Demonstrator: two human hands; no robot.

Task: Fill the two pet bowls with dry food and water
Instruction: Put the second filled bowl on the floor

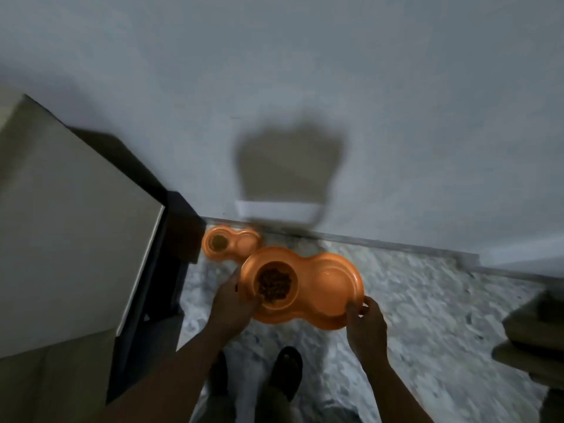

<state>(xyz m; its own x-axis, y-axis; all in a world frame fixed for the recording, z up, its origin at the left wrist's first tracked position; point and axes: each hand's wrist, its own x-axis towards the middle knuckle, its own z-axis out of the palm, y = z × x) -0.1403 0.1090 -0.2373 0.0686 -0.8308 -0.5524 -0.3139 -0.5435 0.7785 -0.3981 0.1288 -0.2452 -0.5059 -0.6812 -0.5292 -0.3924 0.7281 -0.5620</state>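
A: State the position of the held feeder [305, 285].

B: The orange double-bowl feeder is held level above the speckled floor [427, 300], in front of the person's feet. Its left bowl [274, 285] contains brown dry food [273, 284]. Its right bowl [331, 285] looks smooth; whether it holds water cannot be told through the blur.

A: State the condition of the hands.

B: The left hand [230, 306] grips the left end of the feeder, thumb over the rim beside the food bowl. The right hand [366, 323] pinches the right end, thumb on top of the rim and fingers beneath.

A: Is a second feeder present?

B: Yes. A second orange feeder [230, 243] rests on the floor near the wall [396, 117], just beside a dark cabinet [171, 239]. Its left bowl holds something dark; the contents cannot be identified. The held feeder overlaps it in view.
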